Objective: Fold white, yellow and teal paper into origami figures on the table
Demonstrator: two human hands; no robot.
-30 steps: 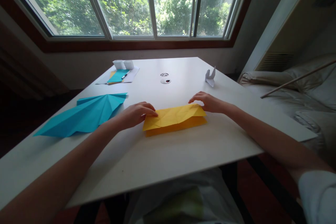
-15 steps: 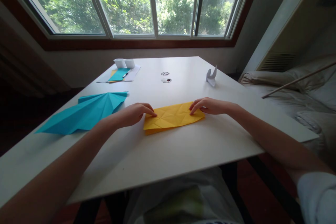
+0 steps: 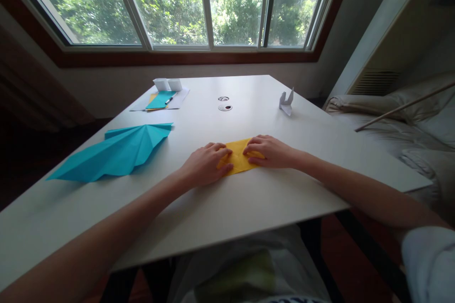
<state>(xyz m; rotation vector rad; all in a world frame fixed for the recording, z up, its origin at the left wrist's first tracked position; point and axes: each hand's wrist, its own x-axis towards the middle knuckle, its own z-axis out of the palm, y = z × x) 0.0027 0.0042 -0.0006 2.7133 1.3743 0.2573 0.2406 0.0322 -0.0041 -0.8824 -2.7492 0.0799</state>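
While both hands (image 3: pixel 205 166) (image 3: pixel 269 151) lay flat, ungripping, on the yellow paper (image 3: pixel 239 161), we needed even, firm pressure along its crease.

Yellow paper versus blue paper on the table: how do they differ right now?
The yellow paper lies under both hands, left hand and right hand pressing it flat; the blue paper lies untouched to the left. The yellow paper shows as a small patch; the blue paper is far larger, a long pointed shape with fanned creases. Both are folded and rest on the white table.
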